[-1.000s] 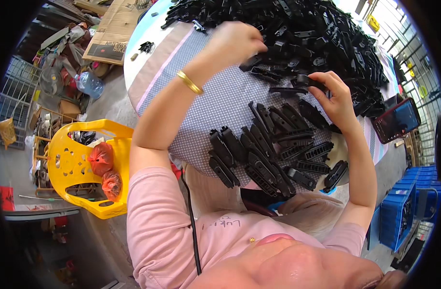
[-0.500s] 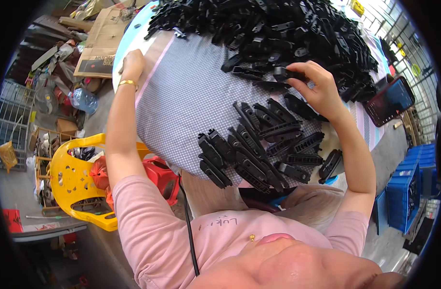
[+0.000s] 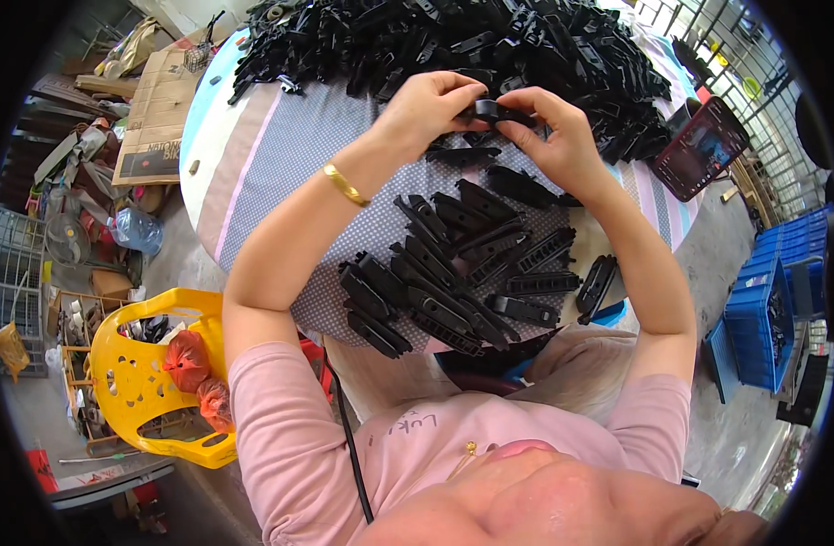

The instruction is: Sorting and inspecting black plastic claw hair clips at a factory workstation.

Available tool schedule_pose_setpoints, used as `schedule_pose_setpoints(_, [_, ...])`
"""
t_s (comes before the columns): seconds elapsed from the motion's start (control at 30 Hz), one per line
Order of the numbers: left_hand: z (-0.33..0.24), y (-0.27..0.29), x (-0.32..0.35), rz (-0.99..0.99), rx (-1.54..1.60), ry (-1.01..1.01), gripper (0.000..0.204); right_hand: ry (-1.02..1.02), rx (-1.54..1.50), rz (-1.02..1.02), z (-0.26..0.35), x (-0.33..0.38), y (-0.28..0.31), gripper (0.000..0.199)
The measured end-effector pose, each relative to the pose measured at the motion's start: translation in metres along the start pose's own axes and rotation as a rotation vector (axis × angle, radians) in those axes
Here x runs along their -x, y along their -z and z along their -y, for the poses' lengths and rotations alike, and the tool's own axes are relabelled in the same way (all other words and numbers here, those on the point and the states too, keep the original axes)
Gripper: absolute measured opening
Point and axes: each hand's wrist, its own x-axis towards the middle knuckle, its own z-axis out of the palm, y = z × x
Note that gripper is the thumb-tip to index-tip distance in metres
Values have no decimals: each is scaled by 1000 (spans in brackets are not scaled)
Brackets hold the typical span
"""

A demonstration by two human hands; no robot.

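Observation:
Both my hands meet over the far middle of the table on one black plastic part point(image 3: 497, 112), a small elongated moulded piece. My right hand point(image 3: 559, 136) grips it between thumb and fingers. The fingers of my left hand point(image 3: 428, 107) are pinched at its left end; whether they also hold something small there is hidden. Just beyond my hands rises a large heap of similar black parts point(image 3: 517, 36). Nearer to me lies a looser group of black parts point(image 3: 435, 282), some ribbed side up.
The round table wears a patterned cloth point(image 3: 299, 155). A phone point(image 3: 702, 148) is propped at its right edge. To the left is a yellow plastic chair point(image 3: 116, 364) with red bags point(image 3: 188, 362). Blue crates point(image 3: 754, 318) stand at right; a cardboard box point(image 3: 153, 118) sits at far left.
My left hand has come from the table's left edge across to the part in my right hand. The right hand has kept its part; the whole view has shifted slightly.

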Motion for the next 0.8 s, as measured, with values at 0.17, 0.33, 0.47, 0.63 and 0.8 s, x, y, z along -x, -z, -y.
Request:
schedule_pose_setpoints(0.17, [13,-17,-8,-64,260,-23,27,107,261,-198,-9,-1,-1,24])
schedule_pose_setpoints(0.33, [3,-11,2,-58,189,-87,37,54,223,-166,-8,2,2,31])
schedule_pose_setpoints(0.47, [-1,-2,3,59,-57,-183,59,-260,-421,81,-3,-2,6,49])
schedule_pose_setpoints(0.63, [1,-2,2,229,-267,-349,63,-463,-569,291,1,-5,17,39])
schedule_pose_setpoints(0.8, [-4,-11,12,250,-313,-426,75,-422,-408,171,-2,-2,9,28])
